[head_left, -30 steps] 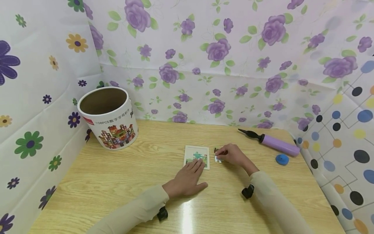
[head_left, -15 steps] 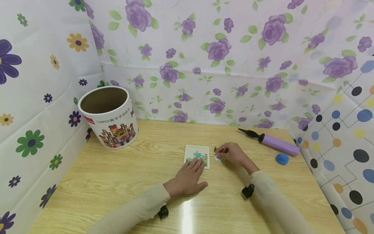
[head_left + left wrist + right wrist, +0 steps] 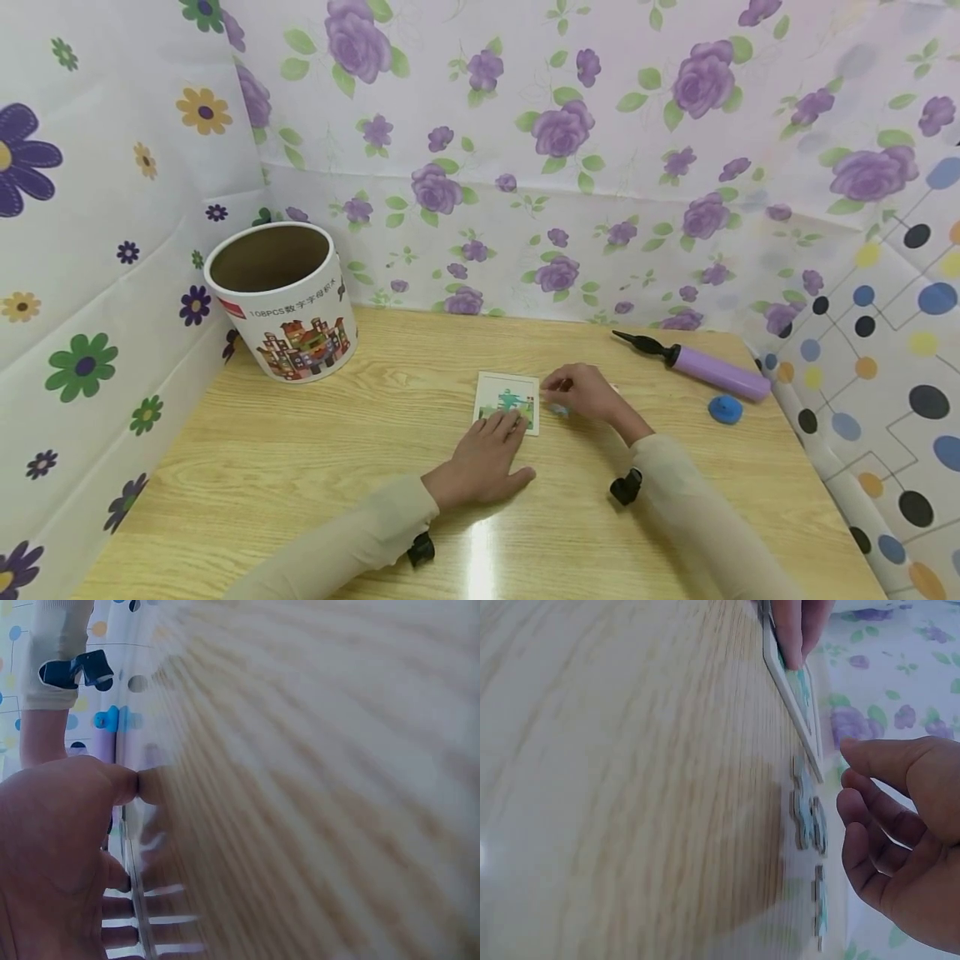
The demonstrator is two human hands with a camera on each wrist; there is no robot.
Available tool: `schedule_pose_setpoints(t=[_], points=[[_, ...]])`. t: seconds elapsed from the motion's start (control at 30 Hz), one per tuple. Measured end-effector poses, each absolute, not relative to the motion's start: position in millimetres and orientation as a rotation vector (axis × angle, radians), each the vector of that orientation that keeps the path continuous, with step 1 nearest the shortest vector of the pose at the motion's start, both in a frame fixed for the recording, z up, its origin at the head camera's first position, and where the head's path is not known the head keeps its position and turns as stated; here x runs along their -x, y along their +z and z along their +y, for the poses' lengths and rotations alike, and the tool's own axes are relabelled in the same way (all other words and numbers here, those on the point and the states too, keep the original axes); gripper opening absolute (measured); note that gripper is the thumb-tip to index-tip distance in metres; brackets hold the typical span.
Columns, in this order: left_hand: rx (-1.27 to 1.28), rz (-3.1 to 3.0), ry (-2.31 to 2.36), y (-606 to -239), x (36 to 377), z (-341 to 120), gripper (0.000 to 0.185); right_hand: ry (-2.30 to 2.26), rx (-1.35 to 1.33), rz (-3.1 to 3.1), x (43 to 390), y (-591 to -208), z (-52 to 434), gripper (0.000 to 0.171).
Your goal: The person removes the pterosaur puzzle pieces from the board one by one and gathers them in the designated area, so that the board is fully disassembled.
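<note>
Puzzle pieces (image 3: pixel 808 814) lie on the tabletop (image 3: pixel 300 467) at 3 o'clock of the puzzle board (image 3: pixel 507 402), under the loosely curled, empty right hand (image 3: pixel 581 393); left hand (image 3: pixel 487 454) presses the board flat.

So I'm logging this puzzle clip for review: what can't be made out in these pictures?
- Loose puzzle pieces: head view, mostly hidden under the right hand; their print is blurred in the right wrist view.
- Puzzle board picture: too small in the head view, edge-on in the right wrist view.
- Left hand: left wrist view is blurred, so its fingertip contact is unclear.
- Tub inside: bottom hidden by its wall.
</note>
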State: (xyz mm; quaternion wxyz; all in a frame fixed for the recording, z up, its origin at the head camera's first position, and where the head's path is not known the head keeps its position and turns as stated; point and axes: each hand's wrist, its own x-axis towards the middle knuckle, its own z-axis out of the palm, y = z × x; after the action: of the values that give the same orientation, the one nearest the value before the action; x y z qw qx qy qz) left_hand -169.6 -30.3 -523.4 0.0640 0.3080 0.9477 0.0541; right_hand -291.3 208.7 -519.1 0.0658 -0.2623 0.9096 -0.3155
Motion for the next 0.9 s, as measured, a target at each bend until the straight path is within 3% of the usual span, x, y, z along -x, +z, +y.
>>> schedule_pose_setpoints(t=[0.9], points=[[-0.809, 2.892, 0.098, -532.4, 171.2, -22.3, 0.080, -0.890, 0.873, 2.651, 310.3, -521.0, 156.6, 0.017]])
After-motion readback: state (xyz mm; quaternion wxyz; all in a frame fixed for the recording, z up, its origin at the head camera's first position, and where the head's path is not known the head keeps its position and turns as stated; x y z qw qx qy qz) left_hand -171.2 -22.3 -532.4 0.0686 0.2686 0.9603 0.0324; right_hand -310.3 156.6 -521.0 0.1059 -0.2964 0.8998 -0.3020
